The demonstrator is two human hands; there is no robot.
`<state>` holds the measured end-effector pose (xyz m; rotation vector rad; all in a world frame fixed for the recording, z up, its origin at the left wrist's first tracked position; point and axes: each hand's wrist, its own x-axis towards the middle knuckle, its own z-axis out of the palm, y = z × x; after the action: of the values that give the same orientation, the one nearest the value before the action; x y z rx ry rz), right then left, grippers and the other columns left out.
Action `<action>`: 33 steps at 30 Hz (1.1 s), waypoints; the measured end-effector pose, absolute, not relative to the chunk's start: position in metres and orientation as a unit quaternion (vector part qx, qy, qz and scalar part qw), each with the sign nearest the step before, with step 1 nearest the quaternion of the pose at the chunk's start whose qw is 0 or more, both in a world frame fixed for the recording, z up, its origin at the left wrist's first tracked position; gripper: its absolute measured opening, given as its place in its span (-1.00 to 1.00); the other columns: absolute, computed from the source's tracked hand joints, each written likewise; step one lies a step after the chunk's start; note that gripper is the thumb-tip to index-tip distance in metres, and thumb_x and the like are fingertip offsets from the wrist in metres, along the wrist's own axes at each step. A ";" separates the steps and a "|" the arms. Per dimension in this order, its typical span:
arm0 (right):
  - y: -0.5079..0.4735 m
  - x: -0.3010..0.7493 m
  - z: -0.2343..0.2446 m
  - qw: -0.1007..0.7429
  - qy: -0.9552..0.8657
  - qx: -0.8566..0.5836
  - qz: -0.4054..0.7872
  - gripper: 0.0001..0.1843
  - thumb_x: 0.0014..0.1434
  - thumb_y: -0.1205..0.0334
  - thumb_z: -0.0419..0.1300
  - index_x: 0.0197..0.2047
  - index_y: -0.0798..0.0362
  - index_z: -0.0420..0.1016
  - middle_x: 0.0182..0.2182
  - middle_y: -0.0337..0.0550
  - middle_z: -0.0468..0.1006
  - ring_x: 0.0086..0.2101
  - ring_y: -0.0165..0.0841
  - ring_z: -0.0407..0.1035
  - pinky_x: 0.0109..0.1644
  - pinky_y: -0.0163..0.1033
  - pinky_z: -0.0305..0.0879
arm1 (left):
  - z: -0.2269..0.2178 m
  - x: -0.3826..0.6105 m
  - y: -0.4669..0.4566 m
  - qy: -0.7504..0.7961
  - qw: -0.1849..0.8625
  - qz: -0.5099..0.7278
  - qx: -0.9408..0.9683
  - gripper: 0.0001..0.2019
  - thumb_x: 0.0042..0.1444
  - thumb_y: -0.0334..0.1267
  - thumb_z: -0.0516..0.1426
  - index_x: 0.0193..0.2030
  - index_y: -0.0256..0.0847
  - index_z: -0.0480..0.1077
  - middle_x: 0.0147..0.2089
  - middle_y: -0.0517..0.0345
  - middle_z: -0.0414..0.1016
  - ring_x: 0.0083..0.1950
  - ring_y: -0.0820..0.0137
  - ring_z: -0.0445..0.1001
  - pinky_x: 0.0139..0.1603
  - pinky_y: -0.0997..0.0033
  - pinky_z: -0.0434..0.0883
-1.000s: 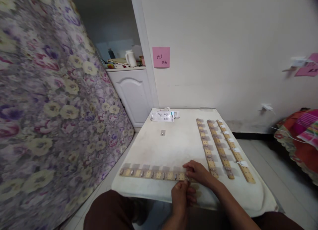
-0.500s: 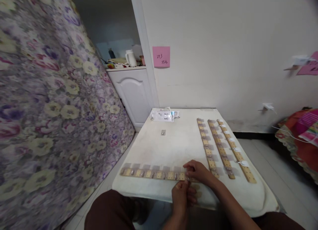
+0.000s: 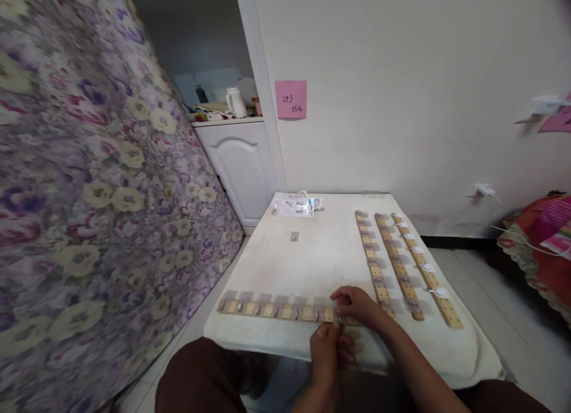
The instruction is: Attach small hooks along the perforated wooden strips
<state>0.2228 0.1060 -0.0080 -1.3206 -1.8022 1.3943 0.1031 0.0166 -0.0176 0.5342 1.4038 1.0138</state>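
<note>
A pale wooden strip [image 3: 269, 310] with drilled holes lies crosswise near the front table edge. Small shiny metal pieces, each with a clear plastic flap behind it, are set along it. Over its right end, my left hand [image 3: 325, 349] pinches from the near side, thumb and finger together by a tiny shiny piece [image 3: 338, 321]. From the right, my right hand [image 3: 359, 307] reaches to the same spot with bent fingers pressed together. The fingertips hide what exactly is held. Farther back lies a small clear square [image 3: 294, 237] with a tiny metal piece on it.
Three similar strips stretch away along the right side: a left one [image 3: 371, 255], a middle one [image 3: 392, 252] and a right one [image 3: 441, 303] with white tags. Clear packets [image 3: 292, 207] lie at the back of the white-covered table [image 3: 267, 258]. A floral curtain [image 3: 111, 222] hangs at left.
The view has shifted very slightly. Both hands stay at the right end of the front strip, with barely any visible finger movement.
</note>
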 end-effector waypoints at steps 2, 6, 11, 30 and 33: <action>0.108 0.222 -0.008 0.244 -0.650 -0.487 0.530 -0.55 -0.23 0.44 0.21 -0.17 0.10 0.47 -0.52 -0.31 0.42 -0.49 -0.44 0.30 -0.41 -0.36 0.17 | -0.017 0.103 0.017 0.611 0.619 0.437 0.230 -0.62 -0.06 0.12 0.11 -0.42 -0.21 0.27 -0.63 0.23 0.47 -0.78 0.51 0.32 -0.77 0.58 0.05; 0.110 0.223 -0.007 0.244 -0.651 -0.477 0.538 -0.56 -0.24 0.44 0.22 -0.18 0.10 0.46 -0.52 -0.33 0.42 -0.49 -0.45 0.30 -0.41 -0.37 0.17 | -0.014 0.103 0.017 0.616 0.616 0.436 0.227 -0.58 -0.12 0.17 0.14 -0.45 -0.21 0.29 -0.62 0.21 0.48 -0.78 0.49 0.32 -0.76 0.55 0.09; 0.111 0.223 -0.005 0.240 -0.653 -0.468 0.546 -0.62 -0.23 0.41 0.24 -0.23 0.11 0.48 -0.54 -0.33 0.41 -0.50 -0.46 0.28 -0.42 -0.38 0.15 | -0.010 0.104 0.016 0.615 0.617 0.439 0.220 -0.61 -0.11 0.14 0.15 -0.47 -0.20 0.30 -0.65 0.22 0.46 -0.79 0.49 0.30 -0.77 0.55 0.08; 0.112 0.234 0.011 0.244 -0.711 -0.488 0.443 -0.69 0.04 0.26 0.09 -0.15 0.11 0.50 -0.26 -0.09 0.58 -0.26 -0.28 0.41 -0.14 -0.19 0.30 | -0.013 0.100 0.013 0.602 0.627 0.439 0.228 -0.59 -0.04 0.14 0.06 -0.38 -0.23 0.30 -0.66 0.23 0.45 -0.78 0.50 0.31 -0.75 0.57 0.08; 0.117 0.245 0.025 0.296 -0.703 -0.505 0.403 -0.69 0.06 0.22 0.08 -0.15 0.11 0.49 -0.24 -0.07 0.57 -0.23 -0.26 0.40 -0.10 -0.17 0.28 | -0.012 0.099 0.011 0.592 0.634 0.442 0.229 -0.60 -0.02 0.10 0.02 -0.35 -0.26 0.31 -0.65 0.19 0.46 -0.77 0.47 0.33 -0.73 0.55 0.11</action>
<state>0.2454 0.1170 0.0255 -1.3447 -1.8715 1.0720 0.0988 0.0112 -0.0120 0.5241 1.3544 1.0105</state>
